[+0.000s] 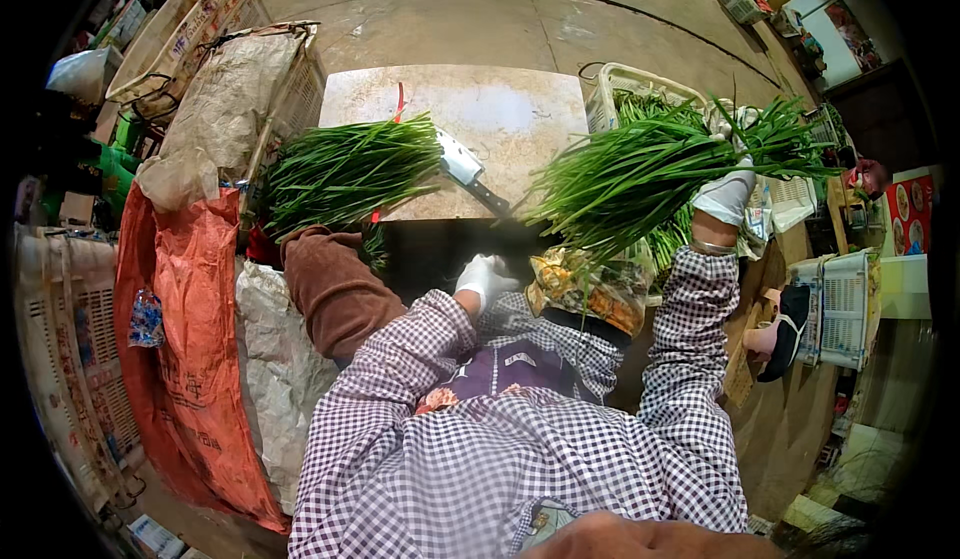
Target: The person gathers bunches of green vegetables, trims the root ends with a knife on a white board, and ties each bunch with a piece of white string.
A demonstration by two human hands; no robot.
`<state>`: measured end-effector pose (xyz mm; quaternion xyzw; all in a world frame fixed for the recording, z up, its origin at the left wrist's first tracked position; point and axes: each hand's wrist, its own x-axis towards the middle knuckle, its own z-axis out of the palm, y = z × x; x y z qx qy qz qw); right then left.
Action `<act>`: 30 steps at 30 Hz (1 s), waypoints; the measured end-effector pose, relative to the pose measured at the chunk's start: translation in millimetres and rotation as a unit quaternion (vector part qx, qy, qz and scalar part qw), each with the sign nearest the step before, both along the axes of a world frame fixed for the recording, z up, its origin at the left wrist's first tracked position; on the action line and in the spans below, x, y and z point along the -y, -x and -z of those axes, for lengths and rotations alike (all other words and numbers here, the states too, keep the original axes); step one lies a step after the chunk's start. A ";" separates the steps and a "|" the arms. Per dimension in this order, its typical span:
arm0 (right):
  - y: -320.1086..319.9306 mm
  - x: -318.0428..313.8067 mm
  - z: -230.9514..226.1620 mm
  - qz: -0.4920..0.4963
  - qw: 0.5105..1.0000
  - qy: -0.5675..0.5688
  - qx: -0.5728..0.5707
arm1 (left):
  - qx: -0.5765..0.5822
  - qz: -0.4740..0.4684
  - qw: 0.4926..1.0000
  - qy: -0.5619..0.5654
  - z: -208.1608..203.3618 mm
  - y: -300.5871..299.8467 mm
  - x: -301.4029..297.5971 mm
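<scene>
My right hand (728, 195), in a white glove, grips a large bunch of green chives (630, 174) at the right, above a white crate. The long leaves spread left toward the table's right edge. My left hand (486, 278), also white-gloved, is drawn back over my lap below the table's front edge. Its fingers are curled, and nothing shows in them. Another pile of chives (350, 167) lies on the left side of the low table (490, 94). Beside that pile rests a cleaver (462, 162), its dark handle pointing toward the front edge. A red strip (400, 101) shows behind the pile.
More greens fill the white crate (603, 104) at the right. Left of the table stand a sack-covered crate (235, 94) and an orange woven sack (190, 349). A yellow patterned bag (575, 284) sits near my right knee. Stacked crates (845, 309) stand farther right.
</scene>
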<state>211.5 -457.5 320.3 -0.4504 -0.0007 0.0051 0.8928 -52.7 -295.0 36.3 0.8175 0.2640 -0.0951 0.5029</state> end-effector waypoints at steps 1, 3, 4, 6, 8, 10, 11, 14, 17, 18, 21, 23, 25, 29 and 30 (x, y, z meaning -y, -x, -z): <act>-3.6 -1.1 0.8 -0.001 1.000 -0.005 -0.012 | 0.073 -0.066 0.982 0.159 2.6 -6.0 10.4; -13.0 7.0 10.8 -0.015 0.999 -0.027 -0.025 | 0.157 -0.193 0.878 0.410 -45.1 -19.8 25.3; -12.4 7.8 13.9 -0.003 0.999 -0.030 -0.039 | 0.169 -0.258 0.811 0.498 -68.6 -25.5 28.4; -1.3 -2.1 10.1 -0.005 0.999 -0.035 -0.041 | 0.194 -0.356 0.759 0.509 -66.7 -40.0 32.8; 4.3 -5.6 8.9 -0.021 0.999 -0.036 -0.020 | 0.209 -0.309 0.730 0.573 -66.6 -43.8 28.9; -2.8 -1.1 17.6 -0.035 0.999 -0.035 -0.003 | 0.182 -0.297 0.763 0.545 -78.6 -41.1 33.9; -7.4 2.1 21.0 -0.041 0.998 -0.042 -0.021 | 0.167 -0.290 0.779 0.530 -91.9 -39.1 35.1; -2.9 -3.3 20.7 -0.039 0.998 -0.044 -0.006 | 0.155 -0.278 0.788 0.527 -104.9 -36.2 34.6; -9.8 0.2 24.7 -0.046 0.999 -0.007 -0.028 | 0.098 -0.245 0.823 0.503 -90.9 -36.4 28.5; -11.8 3.1 27.0 -0.045 0.998 0.006 -0.034 | 0.092 -0.225 0.830 0.502 -94.6 -35.9 27.1; -5.3 0.3 24.1 -0.071 0.997 -0.023 -0.004 | 0.133 -0.218 0.810 0.528 -90.4 -39.0 28.7; 7.7 -5.9 15.5 -0.075 0.997 -0.022 0.017 | 0.177 -0.224 0.781 0.555 -74.7 -43.8 32.7; 11.2 -12.6 12.5 -0.052 0.998 -0.013 0.015 | 0.211 -0.243 0.739 0.592 -58.9 -47.2 36.4; -6.3 4.5 27.6 -0.080 0.996 0.023 0.031 | 0.193 -0.229 0.738 0.604 -61.4 -40.2 31.5; -7.7 6.1 28.4 -0.098 0.994 0.016 0.038 | 0.198 -0.218 0.758 0.582 -61.8 -39.3 30.2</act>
